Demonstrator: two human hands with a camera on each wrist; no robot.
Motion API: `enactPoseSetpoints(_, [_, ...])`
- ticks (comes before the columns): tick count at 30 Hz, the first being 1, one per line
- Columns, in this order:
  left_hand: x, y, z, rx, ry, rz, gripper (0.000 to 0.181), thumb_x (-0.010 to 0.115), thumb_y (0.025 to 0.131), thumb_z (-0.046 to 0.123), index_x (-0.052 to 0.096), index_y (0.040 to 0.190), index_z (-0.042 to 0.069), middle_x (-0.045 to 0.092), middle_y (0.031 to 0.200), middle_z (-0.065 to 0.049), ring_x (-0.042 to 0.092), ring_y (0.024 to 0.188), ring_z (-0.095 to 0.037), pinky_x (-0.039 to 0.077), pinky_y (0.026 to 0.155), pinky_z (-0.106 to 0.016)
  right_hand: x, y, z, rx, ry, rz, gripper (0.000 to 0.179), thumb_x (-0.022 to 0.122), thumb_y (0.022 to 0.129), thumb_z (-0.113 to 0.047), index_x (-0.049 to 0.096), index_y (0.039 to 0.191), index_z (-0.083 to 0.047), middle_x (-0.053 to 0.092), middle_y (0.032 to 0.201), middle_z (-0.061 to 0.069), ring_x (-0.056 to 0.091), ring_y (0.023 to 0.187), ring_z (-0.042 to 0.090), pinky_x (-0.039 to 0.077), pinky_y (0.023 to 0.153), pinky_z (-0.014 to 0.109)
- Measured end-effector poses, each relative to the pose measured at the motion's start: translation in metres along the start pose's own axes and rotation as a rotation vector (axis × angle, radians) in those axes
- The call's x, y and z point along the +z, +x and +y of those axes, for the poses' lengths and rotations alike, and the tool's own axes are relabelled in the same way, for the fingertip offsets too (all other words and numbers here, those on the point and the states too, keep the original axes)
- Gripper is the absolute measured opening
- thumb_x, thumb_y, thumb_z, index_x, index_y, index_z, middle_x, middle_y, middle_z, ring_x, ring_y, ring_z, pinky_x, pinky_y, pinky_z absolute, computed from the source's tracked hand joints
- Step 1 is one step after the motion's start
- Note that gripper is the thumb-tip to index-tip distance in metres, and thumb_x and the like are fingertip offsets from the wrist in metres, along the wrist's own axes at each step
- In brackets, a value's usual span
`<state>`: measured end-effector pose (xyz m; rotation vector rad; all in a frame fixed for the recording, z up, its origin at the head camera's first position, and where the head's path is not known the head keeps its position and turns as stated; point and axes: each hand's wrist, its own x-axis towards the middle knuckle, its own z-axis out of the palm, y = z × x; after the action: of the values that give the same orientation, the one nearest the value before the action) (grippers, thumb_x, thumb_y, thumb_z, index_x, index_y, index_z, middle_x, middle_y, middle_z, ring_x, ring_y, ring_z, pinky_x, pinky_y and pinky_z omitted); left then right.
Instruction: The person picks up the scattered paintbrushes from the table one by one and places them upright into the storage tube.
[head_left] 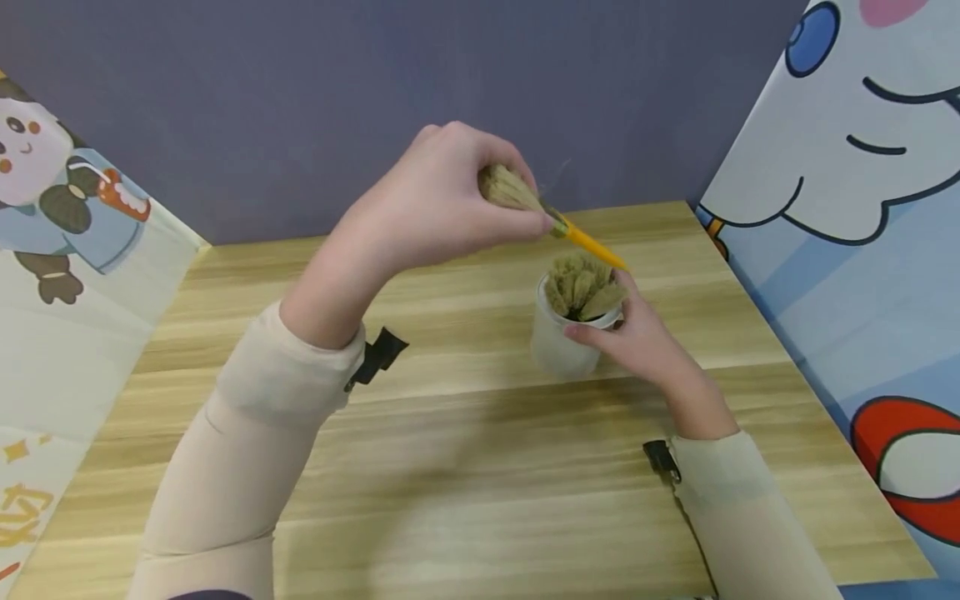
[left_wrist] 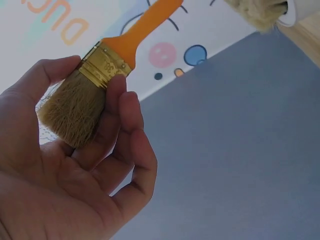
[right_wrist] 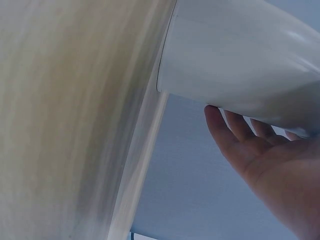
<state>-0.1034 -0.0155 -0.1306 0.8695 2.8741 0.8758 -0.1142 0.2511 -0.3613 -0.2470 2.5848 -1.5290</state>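
My left hand (head_left: pixel 450 200) is raised above the table and pinches a paintbrush (head_left: pixel 592 244) by its metal ferrule and bristles. In the left wrist view the paintbrush (left_wrist: pixel 102 64) has a gold ferrule, tan bristles towards the palm and an orange handle pointing away. A white cup (head_left: pixel 558 346) stands upright on the table, holding several brushes (head_left: pixel 579 287) with bristles up. My right hand (head_left: pixel 641 337) grips the cup's right side near the rim. Fingers (right_wrist: pixel 222 131) lie along the cup's wall in the right wrist view. The handle's end overlaps the right fingertips; I cannot tell whether they touch.
The wood-grain table (head_left: pixel 450 467) meets a dark grey-blue wall (head_left: pixel 360 108) at the back. Cartoon-printed panels flank it, a left panel (head_left: pixel 67 358) and a right panel (head_left: pixel 817 158). A black clip (head_left: pixel 378 354) sits on the left sleeve, another clip (head_left: pixel 662 460) on the right.
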Motion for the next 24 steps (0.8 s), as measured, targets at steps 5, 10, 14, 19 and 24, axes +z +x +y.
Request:
enactPoseSetpoints(5, [-0.004,-0.012,0.008,0.013,0.020,-0.025,0.013,0.081,0.090,0.034,0.076,0.093,0.022,0.051,0.065,0.003,0.046,0.060,-0.014,0.041,0.062,-0.028,-0.001,0.001,-0.003,0.028,-0.044,-0.004,0.115,0.080,0.095,-0.044,-0.002,0.172,-0.018,0.035,0.166,0.030,0.052,0.143,0.043,0.047,0.114,0.065])
enactPoseSetpoints(10, [-0.005,-0.020,0.011,-0.005,0.022,-0.069,0.011,0.080,0.089,0.032,0.075,0.085,0.024,0.053,0.064,0.004,0.044,0.057,-0.012,0.039,0.057,-0.027,-0.003,0.002,-0.006,0.126,-0.110,-0.030,0.126,0.076,0.093,-0.059,-0.016,0.170,-0.019,0.043,0.155,0.040,0.067,0.120,0.043,0.055,0.102,0.057])
enactPoseSetpoints(14, [0.001,-0.015,0.011,-0.021,0.034,-0.097,0.016,0.077,0.089,0.027,0.069,0.081,0.017,0.046,0.062,0.005,0.039,0.055,-0.011,0.035,0.056,-0.026,-0.003,0.004,-0.005,0.082,-0.072,-0.024,0.122,0.077,0.094,-0.054,-0.013,0.171,-0.023,0.034,0.166,0.032,0.056,0.139,0.045,0.049,0.113,0.062])
enactPoseSetpoints(19, [0.015,-0.002,0.008,-0.074,0.093,-0.129,0.026,0.076,0.088,0.027,0.057,0.073,0.017,0.039,0.059,0.007,0.034,0.052,-0.011,0.032,0.054,-0.026,-0.002,0.003,-0.001,0.058,-0.050,-0.019,0.120,0.079,0.094,-0.050,-0.009,0.171,-0.024,0.028,0.173,0.024,0.038,0.156,0.044,0.038,0.122,0.065])
enactPoseSetpoints(24, [0.029,0.011,0.004,-0.104,0.154,-0.141,0.039,0.075,0.086,0.029,0.044,0.064,0.020,0.033,0.058,0.008,0.031,0.052,-0.009,0.029,0.052,-0.025,0.000,0.002,0.001,-0.008,-0.015,-0.006,0.111,0.080,0.095,-0.043,0.002,0.171,-0.021,0.036,0.169,0.019,0.042,0.153,0.039,0.038,0.122,0.064])
